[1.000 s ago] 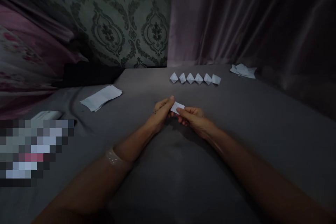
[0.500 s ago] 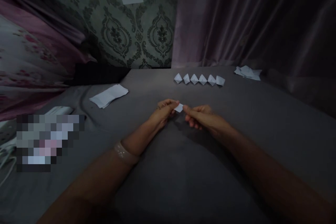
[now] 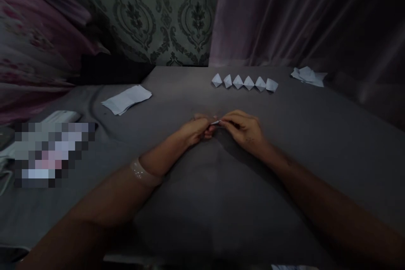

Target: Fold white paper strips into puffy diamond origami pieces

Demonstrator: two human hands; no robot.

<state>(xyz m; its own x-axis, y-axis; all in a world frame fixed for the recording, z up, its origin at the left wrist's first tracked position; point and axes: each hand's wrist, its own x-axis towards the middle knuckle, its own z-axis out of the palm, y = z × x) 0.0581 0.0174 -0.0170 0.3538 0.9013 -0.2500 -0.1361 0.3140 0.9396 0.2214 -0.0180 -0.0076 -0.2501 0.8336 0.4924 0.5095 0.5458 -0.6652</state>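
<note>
My left hand [image 3: 193, 130] and my right hand [image 3: 243, 128] meet over the grey sheet [image 3: 202, 202], fingertips pinched together on a small white folded paper [image 3: 215, 122]. Only a thin edge of that paper shows between the fingers. A clear band sits on my left wrist [image 3: 142, 173]. Beyond the hands, a row of several folded white paper shapes [image 3: 244, 82] lies side by side on the sheet.
A stack of flat white paper slips [image 3: 125, 99] lies at the left. Crumpled white scraps [image 3: 308, 76] sit at the far right by the curtain [image 3: 300, 17]. A white object [image 3: 61, 116] and a blurred patch are at the left edge. Patterned wall behind.
The paper has gone from a visible flat rectangle to a thin sliver hidden between my fingertips. My right hand has closed in toward the left. The view has tipped downward.
</note>
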